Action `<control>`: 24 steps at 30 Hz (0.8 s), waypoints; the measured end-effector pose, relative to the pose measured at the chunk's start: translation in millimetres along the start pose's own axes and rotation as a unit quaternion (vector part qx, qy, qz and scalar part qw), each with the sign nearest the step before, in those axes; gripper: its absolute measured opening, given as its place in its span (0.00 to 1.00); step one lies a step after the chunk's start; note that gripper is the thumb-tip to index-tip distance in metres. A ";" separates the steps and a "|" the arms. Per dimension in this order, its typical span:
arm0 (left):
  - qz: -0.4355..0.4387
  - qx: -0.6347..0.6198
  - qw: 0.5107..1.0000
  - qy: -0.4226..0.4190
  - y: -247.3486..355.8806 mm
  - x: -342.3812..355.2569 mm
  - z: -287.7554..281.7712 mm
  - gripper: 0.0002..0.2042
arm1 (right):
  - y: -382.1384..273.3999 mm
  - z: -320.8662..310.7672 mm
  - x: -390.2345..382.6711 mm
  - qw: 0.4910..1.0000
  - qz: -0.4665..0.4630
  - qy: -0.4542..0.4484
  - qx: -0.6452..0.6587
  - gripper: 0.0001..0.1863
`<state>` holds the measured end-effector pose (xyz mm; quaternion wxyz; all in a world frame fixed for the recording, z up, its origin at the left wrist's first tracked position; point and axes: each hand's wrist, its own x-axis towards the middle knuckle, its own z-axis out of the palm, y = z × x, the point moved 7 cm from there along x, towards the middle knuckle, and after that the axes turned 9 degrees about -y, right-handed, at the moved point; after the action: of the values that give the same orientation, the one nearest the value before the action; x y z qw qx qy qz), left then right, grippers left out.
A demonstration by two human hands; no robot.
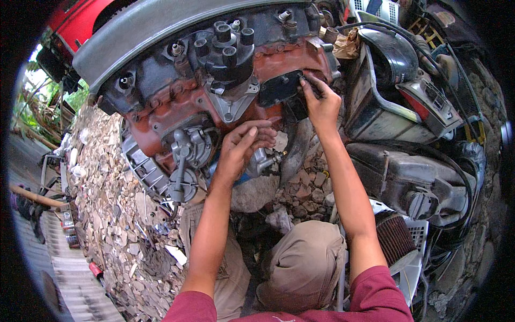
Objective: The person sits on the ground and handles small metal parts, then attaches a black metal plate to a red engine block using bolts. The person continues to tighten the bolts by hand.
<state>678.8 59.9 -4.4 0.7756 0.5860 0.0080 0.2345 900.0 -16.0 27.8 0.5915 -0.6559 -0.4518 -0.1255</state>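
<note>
A rust-red engine block with a black top stands in front of me. On its side, right of the black distributor cap, lies a flat black cover plate. My right hand is at the plate's upper right corner, thumb and forefinger pinched there. Whatever sits between those fingertips is too small to make out. Lower down, beneath the silver distributor bracket, my left hand is held with loosely bent fingers apart, and I see nothing in it. A round metal pump is left of that hand.
Broken stones cover the ground at left, beside corrugated sheeting. At right are an open grey bin, a dark tank and a ribbed filter in a white crate. A grey panel spans the engine's top.
</note>
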 end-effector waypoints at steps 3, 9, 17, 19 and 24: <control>-0.003 0.004 1.000 0.003 2.0 -0.4 0.7 0.23 | -1.1 0.8 -0.5 1.000 0.017 0.008 0.002 0.13; 0.001 0.000 1.000 -0.006 1.3 0.8 1.7 0.23 | 6.8 3.4 0.3 0.998 0.054 0.002 0.039 0.14; 0.002 -0.004 1.000 -0.006 0.1 0.6 -0.4 0.22 | 16.7 13.8 1.6 0.978 0.095 -0.007 0.188 0.11; 0.002 -0.005 1.000 -0.007 0.2 0.5 -0.8 0.21 | 16.3 12.0 -0.7 0.983 0.083 -0.006 0.164 0.12; 0.003 -0.004 1.000 -0.007 1.1 -0.5 -1.6 0.22 | -2.6 3.0 -2.0 0.999 0.043 0.013 0.022 0.13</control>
<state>677.5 61.4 -4.1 0.7771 0.5848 0.0003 0.2327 895.8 -14.6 27.3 0.6164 -0.6598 -0.4181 -0.0990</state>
